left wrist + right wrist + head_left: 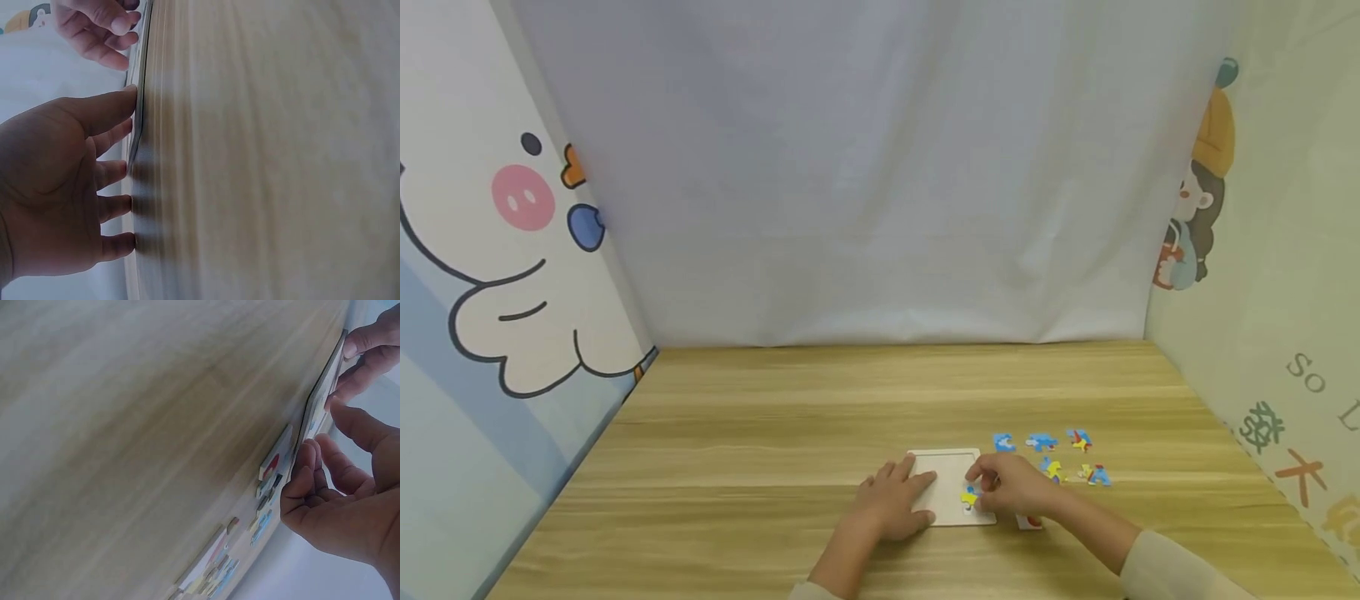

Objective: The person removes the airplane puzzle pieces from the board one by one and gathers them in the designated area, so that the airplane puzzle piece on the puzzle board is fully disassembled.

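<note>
A pale, square puzzle tray (946,467) with a raised rim lies on the table. My left hand (891,500) rests on its left side with fingers spread, the fingertips touching the tray and its edge. Inside the tray's lower right corner lies a yellow, blue and white jigsaw piece (969,499). Over the right rim is my right hand (1017,485), its thumb and index finger apart beside that piece, the other fingers loosely bent. In the right wrist view the right hand (344,481) shows nothing clearly between thumb and index finger; part of the tray is hidden behind it.
Right of the tray lie several loose jigsaw pieces, among them a blue-and-white one (1003,442), a red-and-yellow one (1080,439) and a blue-and-red one (1097,475). A piece with red (1030,522) is partly under the right forearm. A pale curtain (880,183) closes the table's back.
</note>
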The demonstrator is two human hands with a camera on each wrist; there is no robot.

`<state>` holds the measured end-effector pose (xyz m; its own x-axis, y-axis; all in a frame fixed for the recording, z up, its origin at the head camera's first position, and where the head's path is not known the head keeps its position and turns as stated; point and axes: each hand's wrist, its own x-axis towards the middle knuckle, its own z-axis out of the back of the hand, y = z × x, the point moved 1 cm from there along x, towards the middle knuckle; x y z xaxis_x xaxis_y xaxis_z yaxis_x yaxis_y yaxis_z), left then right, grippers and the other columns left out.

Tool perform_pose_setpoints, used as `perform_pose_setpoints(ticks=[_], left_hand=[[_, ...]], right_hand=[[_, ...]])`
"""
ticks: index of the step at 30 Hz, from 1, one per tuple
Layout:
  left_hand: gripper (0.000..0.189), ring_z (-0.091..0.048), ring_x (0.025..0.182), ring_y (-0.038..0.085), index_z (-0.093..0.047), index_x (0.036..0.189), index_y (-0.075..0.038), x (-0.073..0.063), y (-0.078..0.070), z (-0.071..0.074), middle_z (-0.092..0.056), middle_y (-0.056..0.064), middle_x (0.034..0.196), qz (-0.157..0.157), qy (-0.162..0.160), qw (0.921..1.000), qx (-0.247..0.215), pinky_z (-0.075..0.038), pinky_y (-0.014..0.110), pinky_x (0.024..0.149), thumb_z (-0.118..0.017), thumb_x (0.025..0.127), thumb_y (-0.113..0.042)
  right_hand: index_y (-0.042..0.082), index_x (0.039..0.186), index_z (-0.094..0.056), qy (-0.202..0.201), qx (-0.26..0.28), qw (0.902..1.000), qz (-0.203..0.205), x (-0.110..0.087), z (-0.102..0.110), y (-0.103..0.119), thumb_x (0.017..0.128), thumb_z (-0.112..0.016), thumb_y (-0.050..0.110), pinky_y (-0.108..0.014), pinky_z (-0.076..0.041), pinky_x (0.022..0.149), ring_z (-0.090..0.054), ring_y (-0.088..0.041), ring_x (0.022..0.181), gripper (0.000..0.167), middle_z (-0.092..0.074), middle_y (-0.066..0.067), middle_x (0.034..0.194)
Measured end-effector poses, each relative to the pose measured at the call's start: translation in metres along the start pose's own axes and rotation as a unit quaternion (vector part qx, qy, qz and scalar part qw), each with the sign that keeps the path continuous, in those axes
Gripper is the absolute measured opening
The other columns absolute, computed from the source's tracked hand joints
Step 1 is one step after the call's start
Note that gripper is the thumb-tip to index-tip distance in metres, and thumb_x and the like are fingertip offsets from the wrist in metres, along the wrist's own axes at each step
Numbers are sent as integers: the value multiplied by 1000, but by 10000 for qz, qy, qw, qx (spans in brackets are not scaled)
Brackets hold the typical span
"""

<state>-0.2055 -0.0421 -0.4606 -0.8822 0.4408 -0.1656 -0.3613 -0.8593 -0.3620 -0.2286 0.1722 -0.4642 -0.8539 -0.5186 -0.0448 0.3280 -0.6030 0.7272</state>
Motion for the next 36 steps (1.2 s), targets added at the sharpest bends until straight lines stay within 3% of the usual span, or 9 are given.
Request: perform_pose_setpoints(ticks=[7,17,24,36], left_hand=[[53,-29,131,36,-49,136,-23,-2,-1,2,-31,10,147,50,2,10000,72,-28,57,99,-61,87,-39],[53,-29,131,36,-49,135,-25,1,0,-2,-32,9,146,125,-48,9998,162,-29,57,99,-61,86,-41],[53,-29,131,35,-49,135,-25,-1,-2,-1,-32,9,146,129,-40,9998,139,-29,56,99,-61,86,-41],[52,-31,130,36,-53,132,-25,1,-2,0,-36,10,144,96,-185,9997,121,-30,57,97,-65,84,-39]], right_hand=[[4,88,-60,79,84,9996,-273,3,-4,3,69,-76,1,-26,-40,56,-45,-17,68,26,-49,-3,73],[6,85,-54,56,45,10000,22,3,-2,5,69,-76,-2,-27,-42,56,-48,-16,67,28,-51,-2,73],[4,87,-50,156,474,9986,193,3,-2,3,72,-72,-6,-24,-43,56,-48,-15,67,29,-51,-3,74],[-3,102,-53,7,1392,9902,-67,-6,14,6,83,-63,4,-24,-43,55,-51,-17,65,23,-57,-6,75]])
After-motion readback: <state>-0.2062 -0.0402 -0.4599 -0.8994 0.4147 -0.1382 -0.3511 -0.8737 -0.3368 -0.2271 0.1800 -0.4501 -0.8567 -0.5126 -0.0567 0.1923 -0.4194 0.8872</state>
